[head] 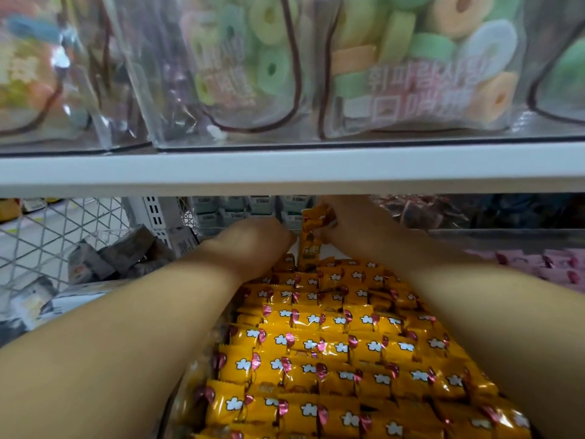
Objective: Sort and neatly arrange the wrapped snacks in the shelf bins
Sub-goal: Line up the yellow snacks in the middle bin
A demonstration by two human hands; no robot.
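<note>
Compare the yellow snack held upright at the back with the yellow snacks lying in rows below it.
The upright snack stands on end; the rowed snacks lie flat. The upright snack is gripped by the right hand; the rowed snacks rest unheld. Both share the same yellow wrapper.

Yellow wrapped snacks [332, 350] rowed in bin

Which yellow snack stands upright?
The yellow snack at the far end, held by the right hand; the other snacks lie flat in rows.
</note>
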